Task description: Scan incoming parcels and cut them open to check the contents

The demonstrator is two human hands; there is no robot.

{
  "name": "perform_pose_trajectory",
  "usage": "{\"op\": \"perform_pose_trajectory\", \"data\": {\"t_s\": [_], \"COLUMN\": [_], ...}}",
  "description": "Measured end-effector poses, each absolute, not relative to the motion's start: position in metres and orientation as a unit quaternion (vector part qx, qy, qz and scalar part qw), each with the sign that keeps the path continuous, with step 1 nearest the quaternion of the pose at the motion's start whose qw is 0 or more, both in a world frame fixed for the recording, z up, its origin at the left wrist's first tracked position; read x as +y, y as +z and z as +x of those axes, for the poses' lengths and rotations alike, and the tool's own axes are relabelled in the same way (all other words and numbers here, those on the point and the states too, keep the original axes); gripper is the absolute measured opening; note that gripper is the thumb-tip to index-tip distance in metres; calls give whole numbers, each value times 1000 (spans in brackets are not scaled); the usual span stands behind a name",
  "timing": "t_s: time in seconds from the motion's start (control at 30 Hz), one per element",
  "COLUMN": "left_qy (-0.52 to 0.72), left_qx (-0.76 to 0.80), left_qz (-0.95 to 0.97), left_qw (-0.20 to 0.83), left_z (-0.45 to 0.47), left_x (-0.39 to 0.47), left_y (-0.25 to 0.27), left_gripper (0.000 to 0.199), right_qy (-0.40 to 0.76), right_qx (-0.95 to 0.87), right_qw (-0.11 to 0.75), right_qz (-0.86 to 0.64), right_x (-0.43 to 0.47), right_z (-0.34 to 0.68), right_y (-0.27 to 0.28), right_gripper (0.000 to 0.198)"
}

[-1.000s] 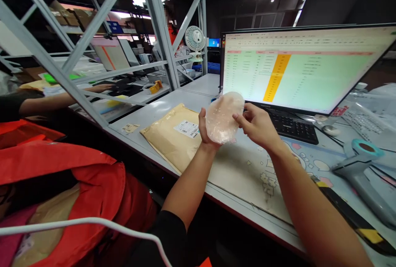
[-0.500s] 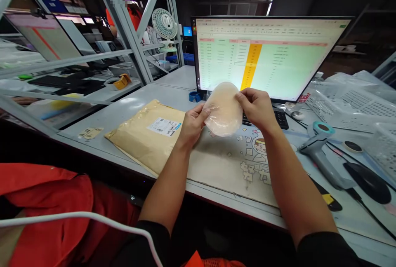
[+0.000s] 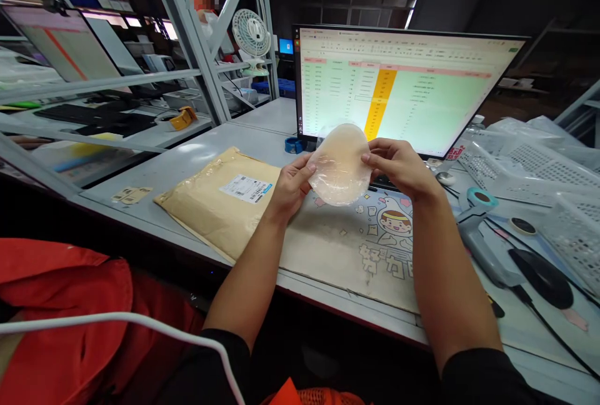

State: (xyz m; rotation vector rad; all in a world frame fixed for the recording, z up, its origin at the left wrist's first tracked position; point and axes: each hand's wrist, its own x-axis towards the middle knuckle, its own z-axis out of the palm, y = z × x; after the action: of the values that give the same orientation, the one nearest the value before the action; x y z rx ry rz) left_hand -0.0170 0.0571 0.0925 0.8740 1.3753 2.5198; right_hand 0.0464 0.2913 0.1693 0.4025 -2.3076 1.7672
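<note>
A beige, rounded, flat pad in clear glossy film (image 3: 341,166) is held up between both hands, in front of the monitor's lower edge. My left hand (image 3: 294,185) pinches its left edge between thumb and fingers. On its right edge my right hand (image 3: 396,164) grips it the same way. What kind of pad it is I cannot tell. Left of my left hand a tan padded mailer (image 3: 210,199) lies on the desk, with a white and blue shipping label (image 3: 246,188) on top. Below the pad is a desk mat (image 3: 328,249) printed with a cartoon figure.
Behind the pad stands a monitor (image 3: 412,92) showing a spreadsheet. To the right are a grey handheld scanner (image 3: 482,249), a black mouse (image 3: 541,277) and white perforated baskets (image 3: 520,155). A blue tape roll (image 3: 294,145) sits by the monitor. Beyond the metal rack (image 3: 206,86) is another person.
My right hand has shifted slightly down and right along the pad's edge. The pad stays between both hands, turned slightly. The person behind the rack has moved, and my view has shifted a little.
</note>
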Motion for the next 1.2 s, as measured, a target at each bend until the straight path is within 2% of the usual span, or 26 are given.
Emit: {"op": "perform_pose_trajectory", "data": {"t_s": [0.1,0.2,0.43,0.63,0.9,0.97,1.1,1.13,1.2], "left_qy": [833,832,839,837,796,768,599,553,506], "left_qx": [459,460,441,431,507,540,674,696,711], "left_qz": [297,298,307,322,322,342,394,411,448], "left_qw": [85,85,90,100,80,38,-174,-200,-196], "left_z": [-16,-16,-19,-20,-16,-18,-15,-12,-7], "left_x": [57,56,56,56,51,53,64,67,73], "left_y": [93,93,90,89,90,88,88,88,86], "left_gripper": [48,54,49,63,79,72,32,30,45], "right_qy": [597,596,606,599,602,588,527,516,506], "right_qx": [-780,-781,-772,-776,-777,-787,-816,-820,-825], "right_qw": [147,141,126,152,155,171,235,246,246], "right_qz": [117,125,143,128,98,74,-12,-29,-49], "right_x": [289,289,290,289,292,292,280,275,264], "right_z": [43,42,44,44,44,46,50,50,46], "right_y": [166,165,166,166,166,170,175,174,170], "right_gripper": [37,32,29,31,22,19,17,18,20]}}
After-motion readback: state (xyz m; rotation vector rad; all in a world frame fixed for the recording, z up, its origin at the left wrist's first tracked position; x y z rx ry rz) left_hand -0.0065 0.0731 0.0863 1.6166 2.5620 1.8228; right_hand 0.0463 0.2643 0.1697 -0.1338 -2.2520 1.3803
